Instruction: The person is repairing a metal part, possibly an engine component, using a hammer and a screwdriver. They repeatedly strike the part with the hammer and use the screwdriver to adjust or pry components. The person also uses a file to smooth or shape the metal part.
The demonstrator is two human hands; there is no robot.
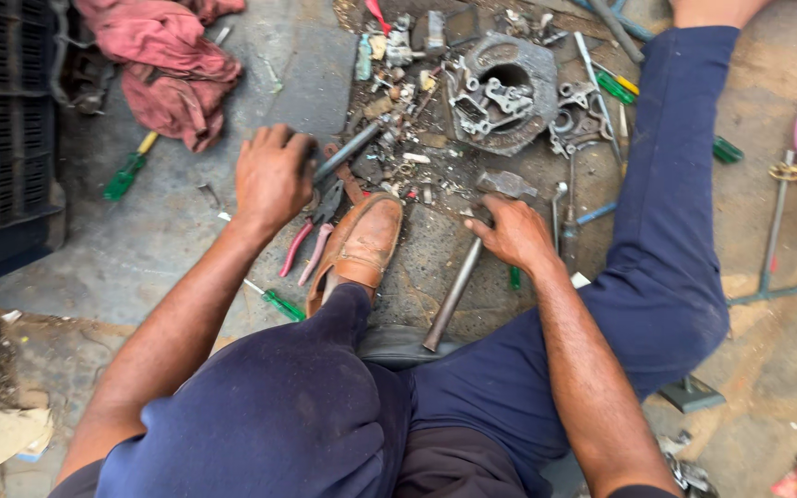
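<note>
Left hand [272, 175] clenches a metal rod [348, 150]; right hand [512, 231] grasps the hammer [472, 254] — probably loosely. A glancing blow could strike fingers — debris crowds the floor [168, 231].

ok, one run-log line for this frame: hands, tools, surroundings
left hand: gripping metal rod | right hand: on hammer handle | pliers beside brown shoe | round metal housing ahead

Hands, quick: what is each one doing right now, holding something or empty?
Left hand: closed around a grey metal rod.
Right hand: closed on the hammer, gripping its handle just below the head.
</note>
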